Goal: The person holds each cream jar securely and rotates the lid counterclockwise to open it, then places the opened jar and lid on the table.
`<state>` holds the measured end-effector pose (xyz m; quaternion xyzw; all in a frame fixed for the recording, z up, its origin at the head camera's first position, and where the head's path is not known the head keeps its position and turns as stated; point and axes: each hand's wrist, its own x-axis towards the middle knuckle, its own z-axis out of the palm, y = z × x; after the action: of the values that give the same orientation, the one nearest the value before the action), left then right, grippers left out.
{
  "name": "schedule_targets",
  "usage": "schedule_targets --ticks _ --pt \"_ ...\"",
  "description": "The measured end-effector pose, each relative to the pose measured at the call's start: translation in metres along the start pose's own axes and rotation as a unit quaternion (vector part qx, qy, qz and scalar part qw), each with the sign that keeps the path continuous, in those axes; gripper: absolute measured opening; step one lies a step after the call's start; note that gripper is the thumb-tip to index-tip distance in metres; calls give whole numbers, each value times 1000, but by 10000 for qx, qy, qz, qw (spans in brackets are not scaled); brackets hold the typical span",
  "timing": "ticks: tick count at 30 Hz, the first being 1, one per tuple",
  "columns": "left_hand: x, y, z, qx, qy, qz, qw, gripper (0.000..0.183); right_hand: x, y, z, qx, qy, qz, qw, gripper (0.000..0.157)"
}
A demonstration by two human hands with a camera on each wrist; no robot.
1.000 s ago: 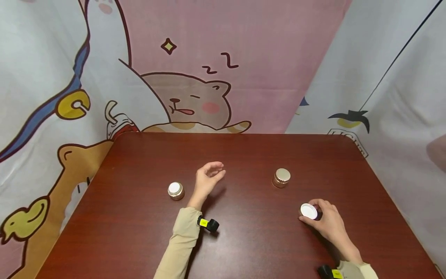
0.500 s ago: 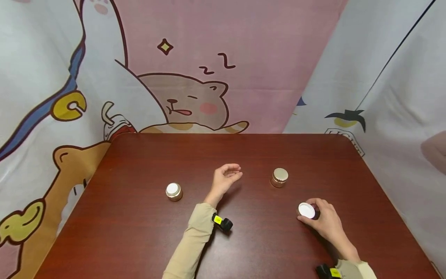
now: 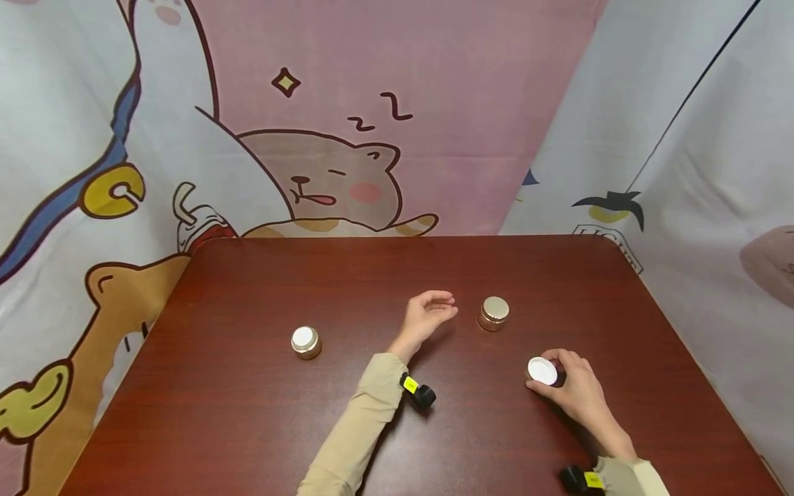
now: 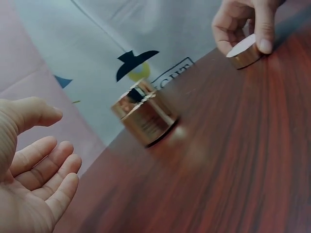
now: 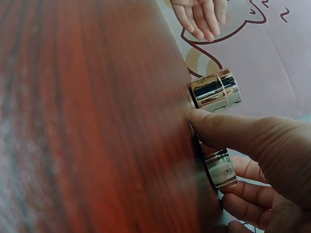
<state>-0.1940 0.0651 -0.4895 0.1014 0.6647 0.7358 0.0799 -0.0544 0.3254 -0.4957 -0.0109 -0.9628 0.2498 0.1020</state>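
My left hand [image 3: 428, 318] hovers over the table with its fingers relaxed, holding nothing, a short way left of a gold jar with its gold lid on [image 3: 493, 314]. On the right, my right hand [image 3: 577, 387] grips a gold jar lid [image 3: 542, 371] between thumb and fingers; its white underside faces up and it sits at the table surface. In the right wrist view, the thumb partly covers that lid [image 5: 221, 169]. A second gold jar [image 3: 307, 343] with a white top and no gold lid stands at the left.
The dark red-brown wooden table [image 3: 347, 420] reaches back to a cartoon-printed cloth [image 3: 471, 117]. Dark wrist cameras [image 3: 419, 393] are strapped over both beige sleeves [image 3: 362, 427].
My left hand has moved right, away from the white-topped jar and towards the lidded gold jar. The right hand keeps its hold on the jar lid. The head view has shifted slightly.
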Motion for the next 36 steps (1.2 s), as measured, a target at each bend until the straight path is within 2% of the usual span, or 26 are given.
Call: schedule_targets --ticks 7,12,18,24,27,33,36 --pt "5 -3 20 328 -172 -242 9990 37 0 1 2 24 67 -58 10000 51" --pt "4 -7 33 706 -330 -245 9967 40 0 1 2 56 77 -74 9999 51" --pt "6 -14 47 1372 -584 -65 9888 43 -1 1 1 43 83 -53 9999 52" --pt "13 -19 57 2200 -560 160 9738 46 -1 1 1 44 46 -53 10000 52" --pt "17 -19 62 2619 -563 337 9629 49 -2 1 1 43 21 -25 10000 52" --pt "21 -23 67 3476 -608 693 9331 55 -1 0 1 50 -44 52 10000 53" --pt "21 -25 68 3604 -610 787 9275 52 -1 0 1 52 -28 42 10000 53"
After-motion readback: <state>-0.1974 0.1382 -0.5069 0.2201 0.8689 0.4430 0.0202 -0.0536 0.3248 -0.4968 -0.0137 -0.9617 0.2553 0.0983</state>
